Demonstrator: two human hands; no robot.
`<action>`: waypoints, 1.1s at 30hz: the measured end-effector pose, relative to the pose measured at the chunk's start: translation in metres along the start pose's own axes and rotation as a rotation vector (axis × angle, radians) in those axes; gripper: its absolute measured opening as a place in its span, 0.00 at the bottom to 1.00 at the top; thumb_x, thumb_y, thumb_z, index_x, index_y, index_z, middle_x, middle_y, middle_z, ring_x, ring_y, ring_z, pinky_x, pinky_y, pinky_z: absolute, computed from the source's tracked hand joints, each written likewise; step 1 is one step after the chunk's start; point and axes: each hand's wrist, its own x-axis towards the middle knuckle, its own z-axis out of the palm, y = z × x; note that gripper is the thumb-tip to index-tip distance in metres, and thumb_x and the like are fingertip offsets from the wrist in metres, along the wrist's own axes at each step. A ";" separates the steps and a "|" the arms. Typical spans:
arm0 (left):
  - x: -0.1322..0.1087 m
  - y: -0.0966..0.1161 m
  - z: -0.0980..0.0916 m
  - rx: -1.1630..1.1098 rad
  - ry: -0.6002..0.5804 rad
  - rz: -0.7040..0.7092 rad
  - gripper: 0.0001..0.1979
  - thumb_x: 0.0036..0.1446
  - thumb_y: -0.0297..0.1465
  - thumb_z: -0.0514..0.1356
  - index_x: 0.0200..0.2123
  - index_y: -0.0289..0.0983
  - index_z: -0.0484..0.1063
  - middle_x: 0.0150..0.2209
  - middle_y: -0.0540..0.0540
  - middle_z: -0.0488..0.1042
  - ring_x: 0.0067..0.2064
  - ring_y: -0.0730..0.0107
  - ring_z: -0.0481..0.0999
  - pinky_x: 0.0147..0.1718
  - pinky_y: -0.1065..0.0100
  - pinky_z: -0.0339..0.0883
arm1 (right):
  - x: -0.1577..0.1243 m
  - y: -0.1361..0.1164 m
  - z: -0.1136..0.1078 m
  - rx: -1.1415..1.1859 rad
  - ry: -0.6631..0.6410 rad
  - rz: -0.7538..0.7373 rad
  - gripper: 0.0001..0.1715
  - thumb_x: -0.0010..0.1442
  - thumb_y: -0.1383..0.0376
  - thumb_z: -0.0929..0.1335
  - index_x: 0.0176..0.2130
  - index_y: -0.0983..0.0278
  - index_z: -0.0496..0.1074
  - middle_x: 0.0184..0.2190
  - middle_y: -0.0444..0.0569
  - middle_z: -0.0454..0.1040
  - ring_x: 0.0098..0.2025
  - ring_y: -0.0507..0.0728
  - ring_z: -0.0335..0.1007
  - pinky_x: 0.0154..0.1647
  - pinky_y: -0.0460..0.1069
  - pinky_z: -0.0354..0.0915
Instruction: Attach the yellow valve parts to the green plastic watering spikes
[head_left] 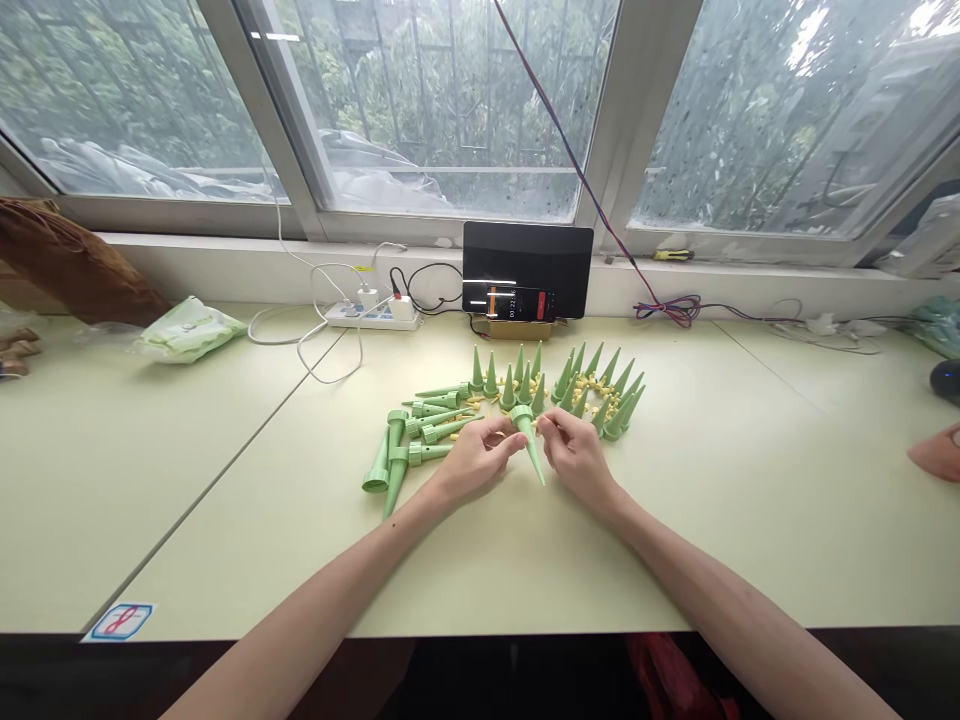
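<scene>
My left hand (484,458) grips a green plastic plant watering spike (533,450) near its capped end, with the point slanting down toward me. Close by on its right, my right hand (576,452) is closed in a pinch at the spike's cap end; whatever is between its fingertips is too small to make out. To the left lie several more green spikes (397,455), most of them on their sides. Behind my hands, others stand upright (524,385), points up. Small yellow pieces (600,385) are scattered among the upright ones on the right.
A dark tablet (528,258) leans by the window with a phone (517,304) before it. A power strip (375,315) with white cables sits left of them. Further left is a soft green-and-white packet (191,330). Part of a hand (937,455) appears at the right edge.
</scene>
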 end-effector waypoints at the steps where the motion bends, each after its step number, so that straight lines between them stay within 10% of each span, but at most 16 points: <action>1: 0.000 0.002 0.000 0.028 0.009 0.017 0.19 0.60 0.47 0.60 0.29 0.36 0.67 0.17 0.55 0.63 0.18 0.77 0.61 0.19 0.73 0.55 | 0.000 0.001 0.000 0.002 -0.005 0.005 0.21 0.69 0.54 0.61 0.28 0.61 0.62 0.17 0.39 0.59 0.20 0.51 0.52 0.24 0.47 0.53; 16: 0.005 -0.010 -0.001 0.330 0.189 0.321 0.14 0.58 0.38 0.64 0.29 0.36 0.66 0.30 0.51 0.65 0.27 0.77 0.66 0.25 0.73 0.65 | -0.001 0.003 0.001 0.050 -0.027 0.003 0.21 0.70 0.54 0.60 0.28 0.61 0.60 0.18 0.40 0.59 0.21 0.50 0.51 0.23 0.47 0.51; 27: 0.004 -0.019 -0.006 0.498 0.236 0.552 0.13 0.66 0.31 0.57 0.51 0.41 0.74 0.41 0.45 0.74 0.34 0.74 0.71 0.31 0.73 0.67 | -0.002 0.004 0.003 0.054 -0.038 -0.015 0.22 0.70 0.55 0.60 0.27 0.61 0.59 0.19 0.40 0.57 0.21 0.50 0.51 0.23 0.47 0.51; 33: 0.005 -0.013 -0.001 0.391 0.263 0.389 0.13 0.62 0.34 0.60 0.49 0.41 0.74 0.39 0.47 0.73 0.27 0.78 0.68 0.26 0.74 0.66 | -0.003 0.000 0.004 0.057 -0.003 -0.009 0.21 0.70 0.54 0.60 0.29 0.61 0.62 0.18 0.39 0.57 0.21 0.50 0.50 0.22 0.47 0.50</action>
